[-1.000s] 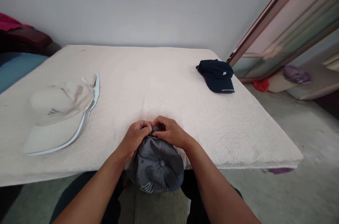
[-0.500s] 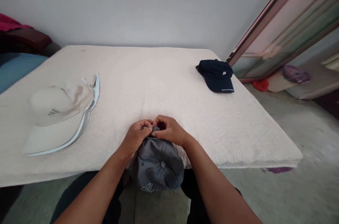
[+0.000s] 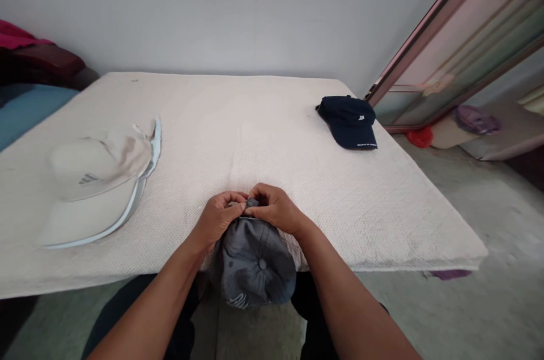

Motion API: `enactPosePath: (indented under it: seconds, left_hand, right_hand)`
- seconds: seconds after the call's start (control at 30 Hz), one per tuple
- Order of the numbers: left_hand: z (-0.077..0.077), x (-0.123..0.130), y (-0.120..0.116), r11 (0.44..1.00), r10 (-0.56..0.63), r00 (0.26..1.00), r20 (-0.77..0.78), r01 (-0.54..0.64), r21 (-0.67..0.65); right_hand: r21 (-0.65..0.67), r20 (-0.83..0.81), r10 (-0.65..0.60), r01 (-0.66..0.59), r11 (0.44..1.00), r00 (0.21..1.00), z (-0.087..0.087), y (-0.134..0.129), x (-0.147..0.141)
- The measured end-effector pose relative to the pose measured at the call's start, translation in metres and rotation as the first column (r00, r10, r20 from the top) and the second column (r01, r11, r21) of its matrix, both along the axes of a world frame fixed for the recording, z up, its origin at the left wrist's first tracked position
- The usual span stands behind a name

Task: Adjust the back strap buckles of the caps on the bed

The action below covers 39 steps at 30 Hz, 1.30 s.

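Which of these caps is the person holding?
The grey cap, held near its edge by the left hand and right hand; the cream cap and navy cap lie apart, untouched.

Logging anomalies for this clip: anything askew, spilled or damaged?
No visible spill or damage. Odd: unidentifiable purple piece juts below the white textured cover near its right corner. The grey fabric cap extends past the near edge, but left grip and right grip hold it.
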<state>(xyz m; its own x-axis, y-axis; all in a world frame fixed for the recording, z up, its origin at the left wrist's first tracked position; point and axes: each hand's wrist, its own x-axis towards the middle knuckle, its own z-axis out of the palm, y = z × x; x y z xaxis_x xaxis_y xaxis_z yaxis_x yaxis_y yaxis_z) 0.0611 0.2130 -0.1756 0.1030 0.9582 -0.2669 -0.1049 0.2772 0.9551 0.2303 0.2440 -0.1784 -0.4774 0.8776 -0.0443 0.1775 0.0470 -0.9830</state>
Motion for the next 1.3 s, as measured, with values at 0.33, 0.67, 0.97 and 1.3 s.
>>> enactPosePath:
  seconds: [0.33,0.67,0.97,1.3]
  left_hand:
    - [-0.004,-0.006,0.003,0.997,-0.062,0.995,-0.074,0.059,-0.041]
    - [0.003,0.001,0.002,0.994,-0.107,0.987,-0.119,0.107,-0.007]
    - [0.002,-0.001,0.001,0.993,-0.117,0.991,-0.067,0.115,-0.042]
    - [0.007,0.002,-0.001,0.988,-0.073,0.993,0.096,0.085,-0.127]
  right_hand:
    - [0.084,0.084,0.021,-0.028,0.996,0.996,0.0,-0.002,0.001]
    - [0.108,0.15,0.04,-0.056,0.993,0.988,0.004,-0.003,0.001]
    - [0.088,0.091,0.058,-0.066,0.994,0.994,0.002,-0.002,-0.001]
    - [0.021,0.053,-0.017,0.016,1.0,0.998,0.005,-0.005,-0.003]
